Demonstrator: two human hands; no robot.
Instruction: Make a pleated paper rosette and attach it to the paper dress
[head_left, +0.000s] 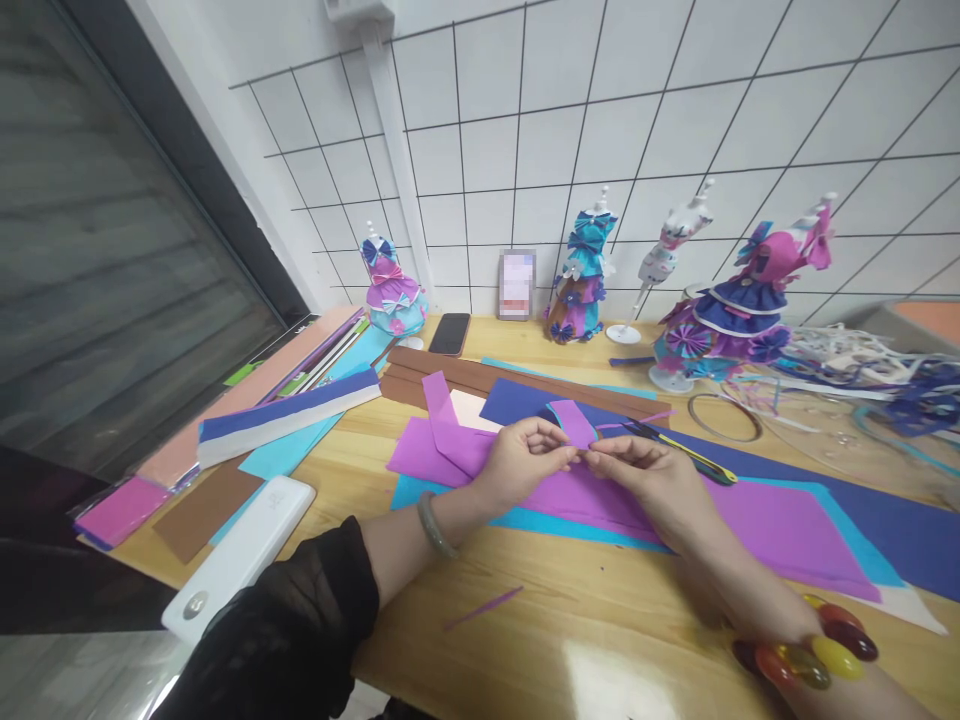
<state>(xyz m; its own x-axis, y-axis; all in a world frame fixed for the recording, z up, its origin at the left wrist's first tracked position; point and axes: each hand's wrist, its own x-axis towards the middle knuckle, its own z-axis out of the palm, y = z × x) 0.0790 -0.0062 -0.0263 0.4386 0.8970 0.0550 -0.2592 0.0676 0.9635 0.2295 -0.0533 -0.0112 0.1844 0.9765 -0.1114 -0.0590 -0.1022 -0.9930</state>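
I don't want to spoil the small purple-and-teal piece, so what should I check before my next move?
- Small purple-and-teal piece pinched by left hand and right hand: ok.
- Pinch firm enough: cannot tell; fingers hide the edge.
- Yellow-and-black handheld tool near the right hand: ok, likely within reach.
- Bare wooden tabletop free of scraps: not ok; a thin purple strip lies there.

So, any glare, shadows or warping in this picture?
In the head view, a bright glare patch sits on the table near the bottom edge; a soft shadow lies beneath the right forearm; the wide lens makes the wall tiles slant and stretch; the upright screen is pixelated, its content unreadable.
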